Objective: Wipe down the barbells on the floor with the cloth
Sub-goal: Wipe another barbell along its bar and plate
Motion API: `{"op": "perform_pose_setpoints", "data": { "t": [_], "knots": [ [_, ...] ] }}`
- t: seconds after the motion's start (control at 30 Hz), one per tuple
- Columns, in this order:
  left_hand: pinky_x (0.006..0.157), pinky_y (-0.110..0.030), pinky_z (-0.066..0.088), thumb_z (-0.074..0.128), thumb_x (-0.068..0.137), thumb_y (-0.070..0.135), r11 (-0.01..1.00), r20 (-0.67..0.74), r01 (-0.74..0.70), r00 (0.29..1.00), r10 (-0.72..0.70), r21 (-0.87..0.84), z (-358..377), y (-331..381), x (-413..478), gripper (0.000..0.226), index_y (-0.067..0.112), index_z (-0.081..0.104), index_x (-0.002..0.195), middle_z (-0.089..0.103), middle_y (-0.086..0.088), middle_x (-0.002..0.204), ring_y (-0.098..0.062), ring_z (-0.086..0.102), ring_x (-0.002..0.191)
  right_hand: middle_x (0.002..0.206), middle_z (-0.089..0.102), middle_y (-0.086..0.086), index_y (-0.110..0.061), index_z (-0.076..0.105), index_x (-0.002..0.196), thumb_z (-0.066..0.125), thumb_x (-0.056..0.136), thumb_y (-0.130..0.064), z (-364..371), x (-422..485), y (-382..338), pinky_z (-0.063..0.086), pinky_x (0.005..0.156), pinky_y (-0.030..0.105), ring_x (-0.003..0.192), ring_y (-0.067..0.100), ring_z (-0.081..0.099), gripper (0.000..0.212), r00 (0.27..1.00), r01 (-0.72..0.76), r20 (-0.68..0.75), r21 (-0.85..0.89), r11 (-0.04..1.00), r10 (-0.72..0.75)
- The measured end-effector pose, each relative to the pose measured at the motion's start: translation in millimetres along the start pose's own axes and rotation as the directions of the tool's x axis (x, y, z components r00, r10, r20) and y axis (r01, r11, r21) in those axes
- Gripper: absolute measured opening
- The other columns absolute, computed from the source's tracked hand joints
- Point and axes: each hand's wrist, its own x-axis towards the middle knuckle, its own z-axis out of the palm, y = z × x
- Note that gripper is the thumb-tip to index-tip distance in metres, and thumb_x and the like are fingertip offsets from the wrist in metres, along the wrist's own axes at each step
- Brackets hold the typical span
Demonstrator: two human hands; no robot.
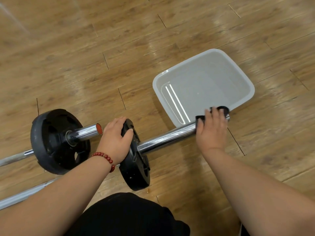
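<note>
Head view: my left grip [115, 138] is curled over the top rim of the near barbell's black plate [136, 167], which stands upright on the wooden floor [85, 57]. My right grip [212, 130] is clamped round the dark cloth [200, 118], and the cloth wraps the outer end of that barbell's chrome sleeve [167, 137]. A second barbell [58, 140] lies just to the left. A grey basin [252, 92] sits just beyond the sleeve's end.

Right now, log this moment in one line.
left hand: grips weight plate | right hand: holds cloth on bar | tub: beside bar
</note>
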Motion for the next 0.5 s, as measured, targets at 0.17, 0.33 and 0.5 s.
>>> {"op": "perform_pose_setpoints", "data": {
  "t": [0.17, 0.33, 0.5],
  "knots": [
    [0.113, -0.038, 0.024, 0.042, 0.098, 0.028, 1.000, -0.022, -0.009, 1.000, 0.009, -0.005, 1.5, 3.3, -2.8, 0.050, 0.015, 0.033, 0.146, 0.036, -0.001, 0.148, -0.018, 0.027, 0.138, 0.162, -0.002, 0.006, -0.012, 0.018, 0.153, 0.028, 0.103, -0.034, 13.0, -28.2, -52.4, 0.000, 0.119, 0.042, 0.147, 0.026, -0.012, 0.055, 0.981, -0.195, 0.055, 0.236, 0.952, 0.187],
    [0.113, -0.044, 0.028, 0.042, 0.097, 0.029, 1.000, -0.007, -0.015, 1.000, 0.015, -0.011, 2.5, -1.3, -1.6, 0.051, 0.017, 0.033, 0.146, 0.036, 0.001, 0.147, -0.018, 0.030, 0.137, 0.160, -0.011, 0.010, -0.007, 0.006, 0.153, 0.032, 0.103, -0.030, 23.7, -40.6, -72.7, -0.005, 0.116, 0.035, 0.146, 0.026, -0.016, 0.061, 0.963, -0.262, 0.039, 0.371, 0.891, 0.267],
    [0.113, -0.046, 0.029, 0.042, 0.097, 0.029, 1.000, -0.004, -0.003, 1.000, 0.003, -0.010, 3.4, -4.6, 1.7, 0.052, 0.017, 0.034, 0.146, 0.035, 0.000, 0.149, -0.019, 0.029, 0.137, 0.160, -0.013, 0.012, -0.006, 0.003, 0.153, 0.034, 0.103, -0.025, 3.1, 12.4, -48.3, 0.001, 0.117, 0.033, 0.147, 0.029, -0.008, 0.061, 0.796, -0.508, 0.008, 0.555, 0.659, 0.605]
  ]
}}
